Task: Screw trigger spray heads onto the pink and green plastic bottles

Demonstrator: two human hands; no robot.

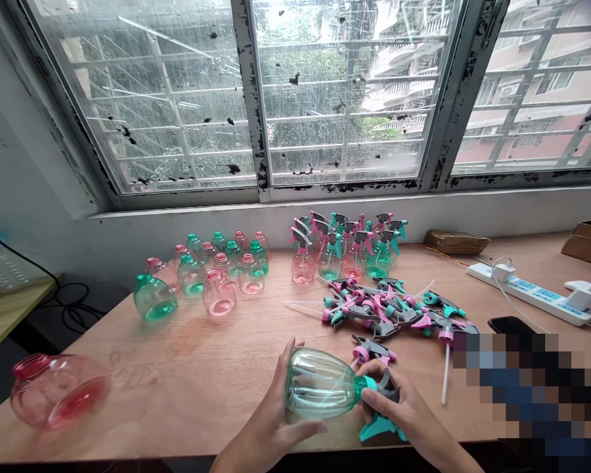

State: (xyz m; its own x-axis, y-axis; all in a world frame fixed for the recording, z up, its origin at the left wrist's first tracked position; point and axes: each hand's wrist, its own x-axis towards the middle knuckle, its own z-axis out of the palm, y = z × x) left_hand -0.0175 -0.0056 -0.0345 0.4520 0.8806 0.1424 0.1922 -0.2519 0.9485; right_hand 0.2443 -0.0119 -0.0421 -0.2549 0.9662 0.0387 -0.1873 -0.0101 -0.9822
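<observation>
Near the table's front edge I hold a clear green spray bottle (321,384) on its side, its neck to the right. My left hand (280,414) is wrapped round the bottle's base. On the neck sits a teal and grey trigger spray head (387,389), its teal lever hanging low. My right hand (398,401) grips this head at its teal collar, and a straw shows inside the bottle. Just behind my right hand lies a loose pink and grey spray head (373,350). Beyond it is a pile of pink, teal and grey spray heads (379,305).
Open pink and green bottles (220,295) stand at the back left; a larger-looking pink bottle (62,392) is at the front left. Bottles with spray heads (303,266) stand by the window. A power strip (532,293), phone (512,325) and brown box (588,240) lie right.
</observation>
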